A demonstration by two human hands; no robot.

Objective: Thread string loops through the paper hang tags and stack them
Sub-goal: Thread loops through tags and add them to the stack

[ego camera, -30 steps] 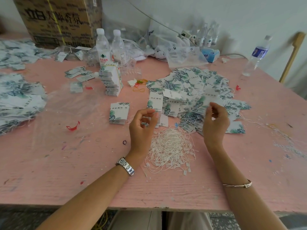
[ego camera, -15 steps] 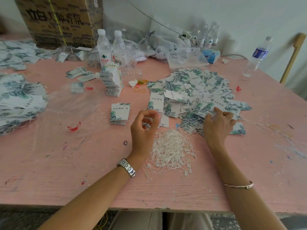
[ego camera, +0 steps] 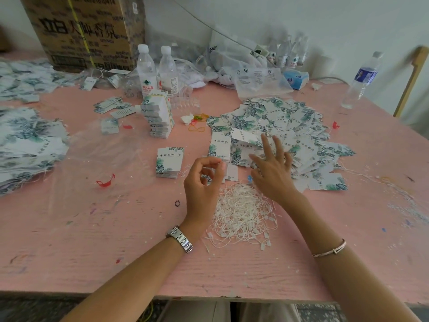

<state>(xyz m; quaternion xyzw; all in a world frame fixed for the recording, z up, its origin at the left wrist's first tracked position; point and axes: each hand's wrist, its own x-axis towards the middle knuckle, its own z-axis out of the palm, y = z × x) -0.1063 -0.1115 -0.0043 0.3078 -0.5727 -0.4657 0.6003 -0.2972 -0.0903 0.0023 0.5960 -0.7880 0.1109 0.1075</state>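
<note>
Left hand (ego camera: 204, 182) grip pinched together, contents unclear, just beyond string heap (ego camera: 241, 217); right hand (ego camera: 271, 168) grip spread apart over tag pile (ego camera: 290, 119), likely picking the next tag.

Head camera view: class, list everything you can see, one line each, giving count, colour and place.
table: one, pink, under everything.
loose hang tags: many, white with green leaves, centre-right.
small tag stack: one, same print, centre.
tall tag stack: one, white, behind the small one.
strung tags: many, same print, left edge.
string loops: one heap, white, between the wrists.
water bottles: two, clear, white caps, back centre.
blue-label bottle: one, clear, far right.
cardboard box: one, brown, back left.
tissue packet: one, blue, back right.
rubber bands: few, yellow and orange, centre.
left hand: fingertips pinched; what they hold is unclear.
right hand: fingers spread over the loose tags.
</note>
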